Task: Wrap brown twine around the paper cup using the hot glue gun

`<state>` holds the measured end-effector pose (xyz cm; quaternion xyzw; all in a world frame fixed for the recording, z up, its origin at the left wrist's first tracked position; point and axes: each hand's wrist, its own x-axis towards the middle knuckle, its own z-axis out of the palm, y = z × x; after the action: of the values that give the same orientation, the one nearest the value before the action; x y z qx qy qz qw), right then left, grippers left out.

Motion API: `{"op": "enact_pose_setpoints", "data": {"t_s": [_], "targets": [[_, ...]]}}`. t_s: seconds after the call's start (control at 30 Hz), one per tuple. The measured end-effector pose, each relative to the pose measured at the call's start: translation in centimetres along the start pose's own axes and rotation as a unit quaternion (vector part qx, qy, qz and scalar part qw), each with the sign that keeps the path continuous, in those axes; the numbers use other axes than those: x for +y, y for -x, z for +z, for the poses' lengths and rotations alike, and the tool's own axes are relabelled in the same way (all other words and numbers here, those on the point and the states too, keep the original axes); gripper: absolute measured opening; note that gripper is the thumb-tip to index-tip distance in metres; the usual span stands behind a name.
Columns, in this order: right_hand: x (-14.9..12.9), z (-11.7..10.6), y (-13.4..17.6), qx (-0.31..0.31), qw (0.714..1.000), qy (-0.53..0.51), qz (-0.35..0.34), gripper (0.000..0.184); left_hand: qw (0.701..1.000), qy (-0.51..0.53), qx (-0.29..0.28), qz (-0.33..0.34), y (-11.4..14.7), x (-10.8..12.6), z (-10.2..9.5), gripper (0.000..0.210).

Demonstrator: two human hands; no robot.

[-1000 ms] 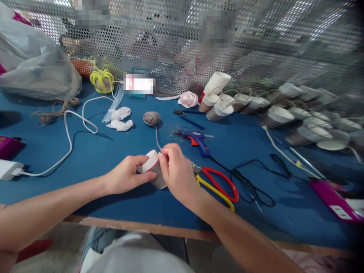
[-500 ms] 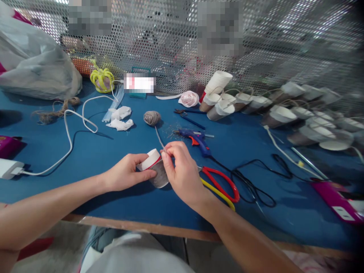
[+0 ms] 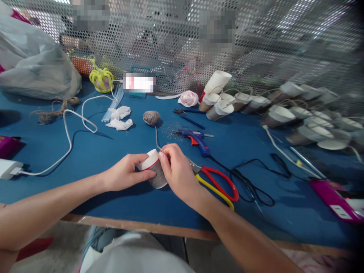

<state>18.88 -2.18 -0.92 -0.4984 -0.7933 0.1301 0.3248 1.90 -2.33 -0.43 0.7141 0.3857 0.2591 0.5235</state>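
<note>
Left hand (image 3: 129, 172): grasping the cup (image 3: 157, 176) around its white end; could dent the wall by squeezing too hard, or lose the angle by gripping too loosely.
Right hand (image 3: 180, 170): pinching the strand (image 3: 156, 138) at the cup's side, exact contact hidden; might drag it crooked by pulling at a slant.
Scissors (image 3: 216, 189): lying just beside the right hand, blades partly hidden behind it; could get knocked by a backward sweep.
Glue gun (image 3: 198, 137): lying just beyond the right hand; could burn or smear if hot and brushed, heat impossible to tell.
Cup: held tilted between both hands, over the near part of the blue table (image 3: 113, 204); likely to twist under uneven pull.
Yarn ball (image 3: 151, 117): sitting beyond the cup; could roll off or snag after a sharp tug.
Strand: running from yarn ball to right fingertips; might gap if fed slack.
</note>
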Motion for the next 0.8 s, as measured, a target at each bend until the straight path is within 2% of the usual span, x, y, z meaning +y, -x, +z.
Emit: {"op": "enact_pose_setpoints", "data": {"t_s": [0.2,0.43,0.63,0.8], "targets": [[0.14,0.43,0.21,-0.004,0.999,-0.018,0.029,0.013,1.000,0.011,-0.002,0.001,-0.13,-0.08,0.04,0.019],[0.07,0.23,0.05,0.015,1.000,-0.006,0.008,0.014,0.999,0.041,-0.004,-0.003,-0.22,-0.23,0.20,0.025],[-0.20,0.17,-0.02,0.018,1.000,-0.002,-0.001,0.015,0.999,0.034,-0.029,-0.004,-0.06,-0.03,-0.07,0.031],[-0.33,0.38,0.06,0.024,1.000,0.008,-0.012,0.015,0.998,0.044,-0.034,-0.009,0.00,0.33,-0.14,0.029]]}}
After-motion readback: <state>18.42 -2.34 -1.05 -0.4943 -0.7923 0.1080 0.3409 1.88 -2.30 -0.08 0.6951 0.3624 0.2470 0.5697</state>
